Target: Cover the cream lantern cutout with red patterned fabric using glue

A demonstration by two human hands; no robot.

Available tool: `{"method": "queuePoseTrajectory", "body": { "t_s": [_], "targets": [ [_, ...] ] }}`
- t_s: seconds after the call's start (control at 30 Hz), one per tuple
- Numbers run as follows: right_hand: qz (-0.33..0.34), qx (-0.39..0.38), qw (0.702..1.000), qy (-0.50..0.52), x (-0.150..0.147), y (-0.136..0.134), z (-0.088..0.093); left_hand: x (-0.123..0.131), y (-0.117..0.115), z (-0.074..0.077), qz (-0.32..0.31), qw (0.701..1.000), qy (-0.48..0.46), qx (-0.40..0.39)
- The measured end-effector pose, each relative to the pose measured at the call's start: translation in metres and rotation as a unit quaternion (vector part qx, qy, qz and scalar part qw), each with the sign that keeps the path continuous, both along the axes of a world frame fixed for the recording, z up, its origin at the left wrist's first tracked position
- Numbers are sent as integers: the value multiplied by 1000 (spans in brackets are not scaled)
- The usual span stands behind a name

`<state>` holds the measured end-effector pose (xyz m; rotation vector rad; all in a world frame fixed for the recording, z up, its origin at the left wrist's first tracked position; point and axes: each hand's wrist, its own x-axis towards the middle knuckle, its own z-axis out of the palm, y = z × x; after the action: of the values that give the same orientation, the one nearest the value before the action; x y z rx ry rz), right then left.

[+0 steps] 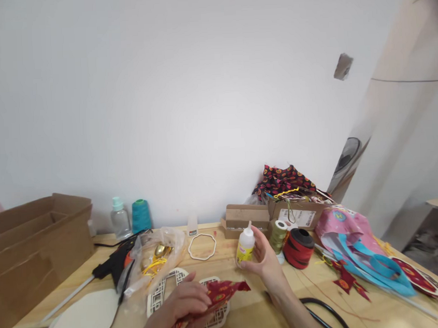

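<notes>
My right hand (264, 258) is wrapped around a small white glue bottle (246, 244) with a yellow label and a narrow nozzle pointing up. The bottle stands upright at the table's middle; I cannot tell if its base touches the wood. Lower down, my left hand (183, 303) grips a piece of red patterned fabric (226, 292), its fingers closed over the cloth and its pointed end sticking out to the right. Beneath the cloth lies a pale lattice-cut frame (221, 316), partly covered. Another lattice frame (157, 292) lies left of it, and a thin scalloped ring (203, 247) sits behind.
At left are a cardboard box (41, 249), a black glue gun (116, 265), a clear bottle (120, 219), teal thread (140, 216) and a plastic bag (173, 241). Red cord (298, 250), green thread (278, 236), an open carton (246, 216) and blue ribbon (368, 268) are at right.
</notes>
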<state>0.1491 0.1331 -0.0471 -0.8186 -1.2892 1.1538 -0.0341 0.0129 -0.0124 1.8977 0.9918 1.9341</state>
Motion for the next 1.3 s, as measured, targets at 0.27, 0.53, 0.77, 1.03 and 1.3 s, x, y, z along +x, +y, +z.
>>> {"method": "queuePoseTrajectory", "body": {
  "t_s": [0.27, 0.53, 0.77, 1.03, 1.3],
  "targets": [
    [-38, 50, 996, -59, -5, 10, -23, 1, -2, -15, 14, 999, 37, -9],
    [-5, 315, 942, -117, 6, -36, 35, 0, -1, -15, 56, 996, -36, -62],
    [3, 461, 862, -212, -29, -54, 29, 14, 5, -11, 45, 955, -150, -254],
    [28, 321, 929, -183, -26, -58, 33, 8, 3, -13, 57, 921, -156, -352],
    [26, 112, 986, -117, -35, -69, 29, 16, -2, -5, 12, 902, -157, -401]
  ]
}}
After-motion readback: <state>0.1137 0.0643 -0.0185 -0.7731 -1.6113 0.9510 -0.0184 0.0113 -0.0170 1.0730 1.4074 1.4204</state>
